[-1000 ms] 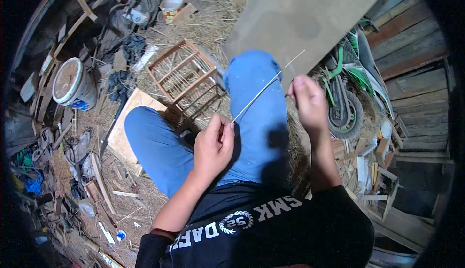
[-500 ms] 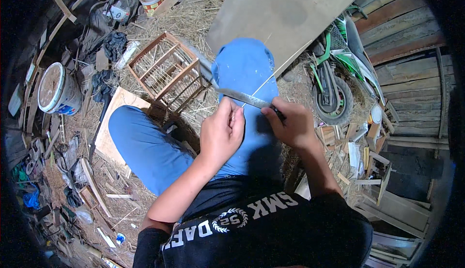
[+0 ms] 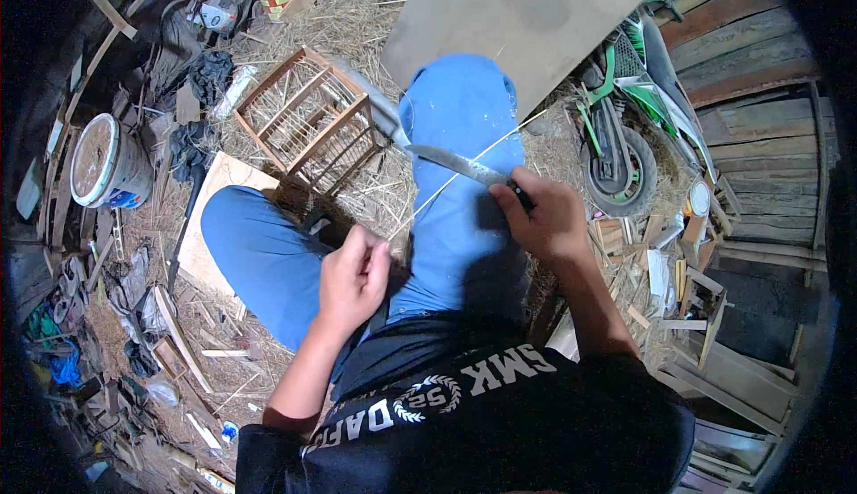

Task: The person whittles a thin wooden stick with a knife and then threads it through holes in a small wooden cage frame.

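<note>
Over my lap, my right hand (image 3: 540, 208) is closed round the dark handle of a knife (image 3: 457, 164). Its broad metal blade points left across my blue-trousered knee. A thin pale stick (image 3: 432, 198) runs from my left hand up to the right, crossing the blade. My left hand (image 3: 355, 275) pinches the stick's lower end between thumb and fingers. The stick's upper end reaches past the right side of my knee. Left of that knee stands a small wooden cage (image 3: 308, 124) with thin bars, tilted in view.
A board (image 3: 222, 213) lies under my left leg. White buckets (image 3: 96, 162) stand at the left. A large flat sheet (image 3: 527, 21) lies ahead. At the right is a green and white motorbike (image 3: 625, 137), with wood scraps (image 3: 656, 284) nearby. Straw covers much of the floor.
My left hand has drawn down and left, away from the blade, with the stick in it. The stick has slid down-left past the knife. My right hand has hardly moved.
</note>
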A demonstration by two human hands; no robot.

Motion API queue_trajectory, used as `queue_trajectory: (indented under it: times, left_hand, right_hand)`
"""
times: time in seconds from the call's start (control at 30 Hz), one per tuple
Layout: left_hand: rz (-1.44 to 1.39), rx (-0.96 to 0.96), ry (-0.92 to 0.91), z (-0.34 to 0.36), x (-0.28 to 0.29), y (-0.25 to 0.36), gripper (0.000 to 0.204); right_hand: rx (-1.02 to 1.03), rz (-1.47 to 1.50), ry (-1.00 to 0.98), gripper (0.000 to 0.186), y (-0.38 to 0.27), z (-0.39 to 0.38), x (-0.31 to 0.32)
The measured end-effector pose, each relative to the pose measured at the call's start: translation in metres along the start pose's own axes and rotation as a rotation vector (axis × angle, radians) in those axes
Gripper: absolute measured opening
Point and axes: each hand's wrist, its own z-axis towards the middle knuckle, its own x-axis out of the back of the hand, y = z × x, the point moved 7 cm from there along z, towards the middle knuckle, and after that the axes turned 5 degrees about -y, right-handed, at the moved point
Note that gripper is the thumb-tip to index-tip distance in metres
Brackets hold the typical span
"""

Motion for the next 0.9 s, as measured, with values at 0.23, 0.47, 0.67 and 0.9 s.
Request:
queue_trajectory:
  times: [0.23, 0.47, 0.67, 0.9]
  left_hand:
    - [0.099, -0.019, 0.011, -0.011, 0.013, 0.003, 0.013]
    - [-0.007, -0.166, 0.084, 0.048, -0.039, 0.047, 0.013]
    - [0.043, -0.126, 0.008, 0.025, -0.02, 0.017, 0.012]
    - [-0.033, 0.04, -0.032, -0.027, 0.01, -0.026, 0.015]
  right_hand:
    - [0.11, 0.102, 0.097, 0.037, 0.002, 0.0, -0.002]
    - [0.271, 0.012, 0.16, 0.041, -0.019, 0.001, -0.004]
    - [0.11, -0.045, 0.094, 0.043, -0.005, 0.002, -0.006]
    - [-0.045, -0.027, -0.006, 0.044, 0.01, 0.001, -0.007]
